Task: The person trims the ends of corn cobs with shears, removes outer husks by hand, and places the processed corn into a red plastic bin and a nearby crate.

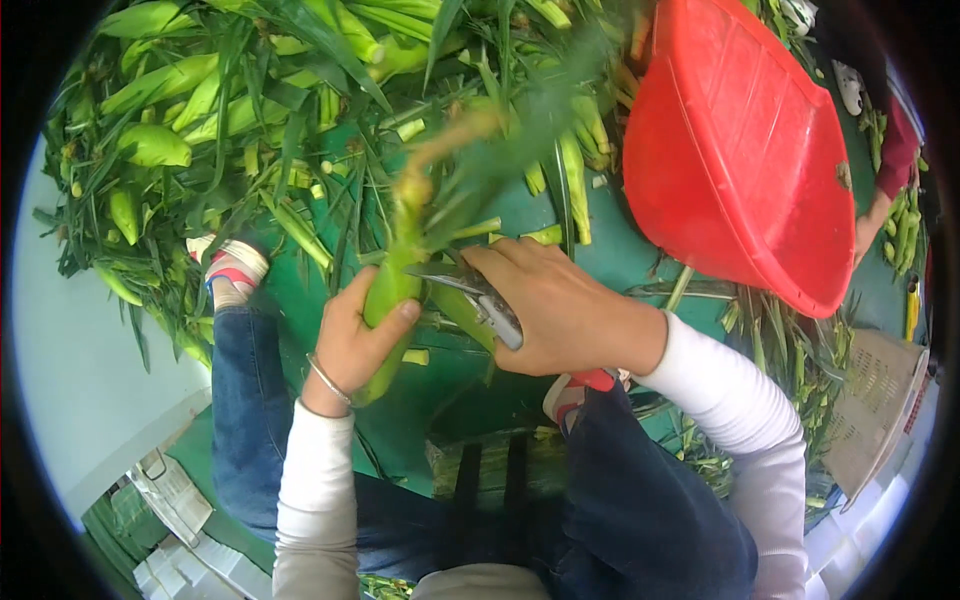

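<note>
An ear of green corn in its husk (386, 289) is in my left hand (352, 337), with the thumb laid across its front. Its silk end points away from me and looks blurred. My right hand (574, 315) grips pruning shears (491, 311) with grey handles. Their metal blades reach the right side of the ear, touching or just in front of it; I cannot tell which. Behind the shears hangs a loose green husk leaf (461, 307). Cut stalk pieces (416, 356) lie on the green floor (300, 375) below my hands.
A big heap of corn ears and leaves (172, 112) spreads along the far left. At right stands a tilted red plastic tub (739, 165), with another person's hand (870, 225) beside it. A beige plastic crate (870, 405) and husk scraps (787, 367) lie lower right.
</note>
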{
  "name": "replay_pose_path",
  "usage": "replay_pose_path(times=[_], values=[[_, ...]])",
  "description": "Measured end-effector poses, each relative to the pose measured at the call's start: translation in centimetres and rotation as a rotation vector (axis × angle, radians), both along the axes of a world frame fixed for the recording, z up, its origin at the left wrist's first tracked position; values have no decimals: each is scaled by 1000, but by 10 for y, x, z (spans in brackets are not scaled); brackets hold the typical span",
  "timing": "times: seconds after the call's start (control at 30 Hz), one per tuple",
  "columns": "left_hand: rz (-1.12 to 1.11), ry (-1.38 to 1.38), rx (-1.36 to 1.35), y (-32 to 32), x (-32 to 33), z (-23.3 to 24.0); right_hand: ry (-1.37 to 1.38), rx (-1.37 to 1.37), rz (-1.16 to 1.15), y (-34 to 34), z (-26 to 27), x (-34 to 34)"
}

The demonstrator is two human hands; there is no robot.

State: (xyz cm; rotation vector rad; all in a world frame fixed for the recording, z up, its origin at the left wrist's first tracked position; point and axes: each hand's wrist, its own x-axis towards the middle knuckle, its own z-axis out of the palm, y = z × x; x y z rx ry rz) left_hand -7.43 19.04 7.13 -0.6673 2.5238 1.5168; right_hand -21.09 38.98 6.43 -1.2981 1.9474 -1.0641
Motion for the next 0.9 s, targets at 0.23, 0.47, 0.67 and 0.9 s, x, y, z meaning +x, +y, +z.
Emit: replay_pose_path(times=[0.23, 0.47, 0.67, 0.9], values=[[-328, -198, -497, 11, -16, 19, -241, 30, 31, 15, -15, 14], [277, -105, 667, -1, 24, -7, -337, 94, -274, 32, -1, 28], [536, 10, 861, 58, 8, -25, -113, 54, -202, 6, -12, 42], [549, -65, 1226, 47, 15, -23, -269, 79, -127, 41, -1, 35]])
